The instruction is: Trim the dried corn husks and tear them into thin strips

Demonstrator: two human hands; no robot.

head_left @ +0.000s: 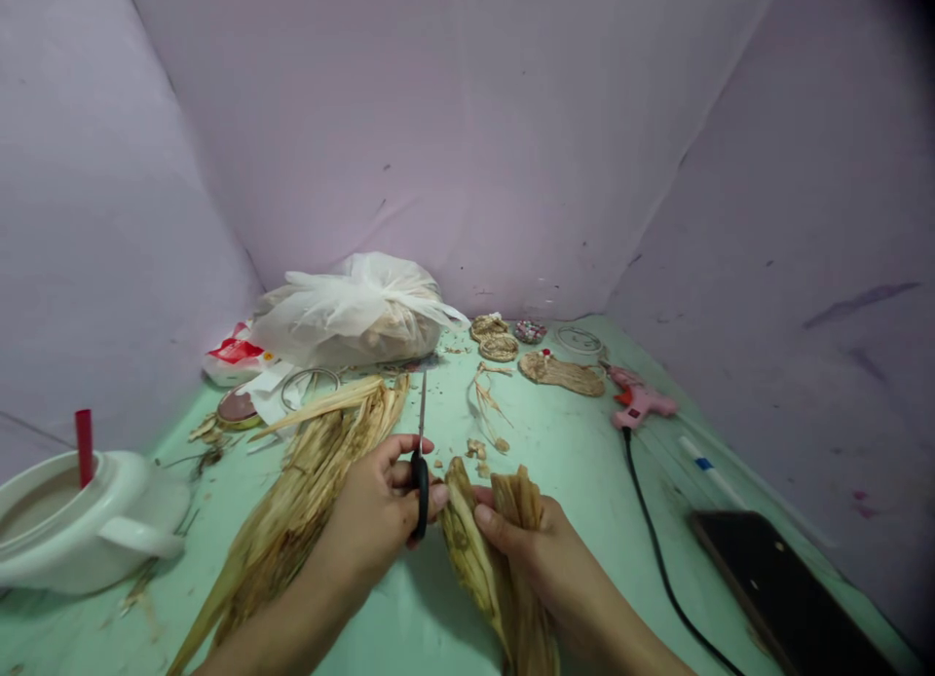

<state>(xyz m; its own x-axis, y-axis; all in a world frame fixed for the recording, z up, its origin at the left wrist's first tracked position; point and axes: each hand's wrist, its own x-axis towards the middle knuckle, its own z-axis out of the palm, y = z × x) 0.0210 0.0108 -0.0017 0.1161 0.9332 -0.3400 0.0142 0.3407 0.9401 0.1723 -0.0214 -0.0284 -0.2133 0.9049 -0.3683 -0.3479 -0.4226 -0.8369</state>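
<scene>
Currently, the left hand (391, 491) is holding scissors (420, 476) beside the pile (321, 476). Right of the pile, the right hand (537, 549) is gripping leaves (471, 549); beyond the pile, a bag (357, 316) is resting.

Dim, diffuse light leaves soft shadow between your left hand (380, 501) and right hand (537, 544); the phone (781, 588) rightward blurs.
</scene>
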